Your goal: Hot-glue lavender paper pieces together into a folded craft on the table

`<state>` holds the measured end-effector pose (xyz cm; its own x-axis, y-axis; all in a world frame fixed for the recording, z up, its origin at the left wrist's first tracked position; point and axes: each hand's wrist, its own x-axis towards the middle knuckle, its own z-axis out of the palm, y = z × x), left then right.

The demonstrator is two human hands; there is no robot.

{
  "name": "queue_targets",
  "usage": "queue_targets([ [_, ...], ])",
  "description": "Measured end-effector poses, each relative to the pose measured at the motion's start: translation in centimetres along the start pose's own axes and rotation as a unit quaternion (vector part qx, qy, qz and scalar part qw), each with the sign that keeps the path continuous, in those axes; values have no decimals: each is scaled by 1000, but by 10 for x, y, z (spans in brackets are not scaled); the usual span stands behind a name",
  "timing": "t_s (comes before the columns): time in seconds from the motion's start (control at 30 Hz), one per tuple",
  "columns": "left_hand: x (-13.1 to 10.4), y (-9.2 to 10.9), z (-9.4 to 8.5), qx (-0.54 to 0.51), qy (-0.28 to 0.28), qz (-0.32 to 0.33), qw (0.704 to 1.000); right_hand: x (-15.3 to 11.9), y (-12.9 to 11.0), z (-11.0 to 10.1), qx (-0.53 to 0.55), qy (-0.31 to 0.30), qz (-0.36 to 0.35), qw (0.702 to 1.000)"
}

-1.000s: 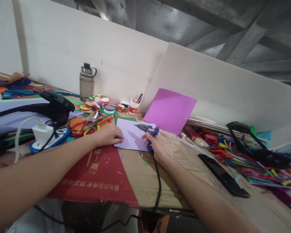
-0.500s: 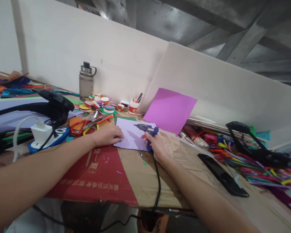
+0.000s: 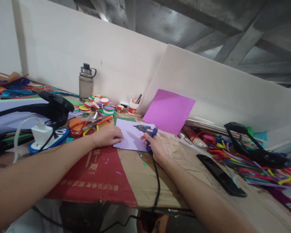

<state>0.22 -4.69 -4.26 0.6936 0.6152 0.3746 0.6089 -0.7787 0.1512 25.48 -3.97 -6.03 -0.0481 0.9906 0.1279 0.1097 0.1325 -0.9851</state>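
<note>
A blue hot glue gun [image 3: 147, 130] is gripped in my right hand [image 3: 157, 147], its nozzle pointing left above a sheet of lilac paper [image 3: 133, 142]. A finger rests by its orange trigger, and a black cord drops from the handle over the table edge. My left hand [image 3: 108, 135] lies on the left side of the lilac paper, fingers bent and pressed down, holding the sheet against the cardboard. Red-handled scissors [image 3: 79, 128] and an orange-and-grey cutter [image 3: 97, 121] lie just behind my left wrist.
Red-and-brown cardboard [image 3: 87, 181] covers the table. A bottle [image 3: 86, 84], several paper rolls [image 3: 108, 110] and a pen cup [image 3: 133, 107] stand behind. Magenta paper [image 3: 169, 108] leans on a board. Left is a power strip [image 3: 60, 136]; right, a phone [image 3: 220, 174] and colourful pipe cleaners [image 3: 232, 158].
Both hands, the glue gun and the paper keep nearly the same places. The view has shifted very slightly.
</note>
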Motion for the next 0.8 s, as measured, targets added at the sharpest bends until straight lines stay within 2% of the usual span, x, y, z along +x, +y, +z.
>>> queue_targets([
  [0.5, 0, 0, 1, 15, -8, -25, 1000, 1, 3, -1, -1, -9, -6, 1000],
  [0.8, 0, -2, 3, -13, 2, 4, 1000, 0, 2, -1, -2, -5, -2, 1000],
])
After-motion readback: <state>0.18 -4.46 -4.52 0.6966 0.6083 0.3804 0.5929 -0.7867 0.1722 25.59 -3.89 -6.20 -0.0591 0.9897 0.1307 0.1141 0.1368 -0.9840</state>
